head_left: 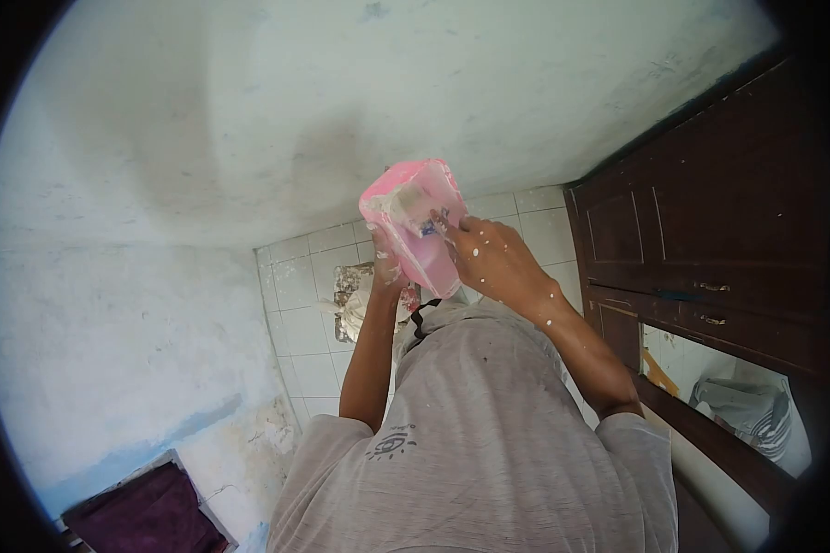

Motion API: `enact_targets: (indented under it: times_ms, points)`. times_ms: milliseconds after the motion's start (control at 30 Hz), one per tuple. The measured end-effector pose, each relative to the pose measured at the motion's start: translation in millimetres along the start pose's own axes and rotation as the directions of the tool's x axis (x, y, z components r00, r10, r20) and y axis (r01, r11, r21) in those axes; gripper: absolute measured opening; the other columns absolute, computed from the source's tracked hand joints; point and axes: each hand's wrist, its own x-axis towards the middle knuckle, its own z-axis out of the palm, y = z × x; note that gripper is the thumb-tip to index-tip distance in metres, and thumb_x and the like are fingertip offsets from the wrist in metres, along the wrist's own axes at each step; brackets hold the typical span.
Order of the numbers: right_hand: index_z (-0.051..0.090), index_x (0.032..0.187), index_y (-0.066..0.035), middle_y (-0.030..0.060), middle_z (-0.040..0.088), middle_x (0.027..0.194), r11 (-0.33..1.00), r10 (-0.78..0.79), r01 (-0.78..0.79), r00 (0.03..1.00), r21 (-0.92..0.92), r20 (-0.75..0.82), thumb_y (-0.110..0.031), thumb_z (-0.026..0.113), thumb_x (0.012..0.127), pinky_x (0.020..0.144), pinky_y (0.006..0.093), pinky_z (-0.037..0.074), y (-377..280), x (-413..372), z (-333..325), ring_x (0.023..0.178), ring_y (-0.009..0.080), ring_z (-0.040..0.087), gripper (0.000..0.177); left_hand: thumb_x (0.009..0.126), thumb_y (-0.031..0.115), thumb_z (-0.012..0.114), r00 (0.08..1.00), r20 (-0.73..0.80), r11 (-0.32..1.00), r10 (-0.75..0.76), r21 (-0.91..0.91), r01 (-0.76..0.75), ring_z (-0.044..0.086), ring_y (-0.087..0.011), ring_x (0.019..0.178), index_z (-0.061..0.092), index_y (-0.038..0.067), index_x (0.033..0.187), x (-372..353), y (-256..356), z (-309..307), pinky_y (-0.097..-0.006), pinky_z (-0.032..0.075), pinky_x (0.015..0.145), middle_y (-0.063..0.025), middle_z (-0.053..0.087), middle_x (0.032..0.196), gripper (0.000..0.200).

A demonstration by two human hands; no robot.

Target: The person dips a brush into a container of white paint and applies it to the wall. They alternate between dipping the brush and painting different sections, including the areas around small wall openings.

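Note:
A pink plastic container is held up in front of my body, tilted, with whitish paste smeared on its inside and rim. My left hand, spotted with paste, grips its left side. Inside the container is a flat scraper with a blue part near its handle end, its blade coated in paste. My right hand is closed on the scraper's handle at the container's right edge. White drops dot the right hand and forearm.
Pale, patchy walls rise ahead and to the left. Dark wooden cabinets stand on the right. On the tiled floor lies a stained item with whitish material. A dark purple cloth is at lower left.

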Motion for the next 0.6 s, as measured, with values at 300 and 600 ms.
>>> enact_targets:
  times_ms: [300, 600]
  points:
    - [0.063, 0.106, 0.002, 0.0203, 0.063, 0.081, 0.992, 0.102, -0.118, 0.957, 0.043, 0.270, -0.006, 0.059, 0.082, 0.070, 0.0462, 0.050, 1.6, -13.4, -9.7, 0.074, 0.0369, 0.062, 0.026, 0.090, 0.065, 0.044, 0.985, 0.003, 0.985, 0.171, 0.028, -0.171, 0.051, -0.0274, 0.120, 0.033, 0.006, 0.140, -5.0, -6.4, -21.0, -0.0433, 0.045, 0.101, -0.0142, 0.050, 0.129, 0.078]
    - [0.063, 0.100, 0.004, 0.0168, 0.063, 0.072, 0.996, 0.036, -0.035, 0.999, -0.083, 0.007, -0.005, 0.059, 0.080, 0.065, 0.0452, 0.049, -12.9, 7.3, -26.4, 0.074, 0.0344, 0.062, 0.022, 0.081, 0.076, 0.044, 0.942, -0.107, 0.869, 0.318, 0.431, -0.244, 0.042, -0.0262, 0.129, 0.024, 0.011, 0.147, -21.4, -13.5, -10.0, -0.0464, 0.039, 0.106, -0.0102, 0.040, 0.141, 0.094]
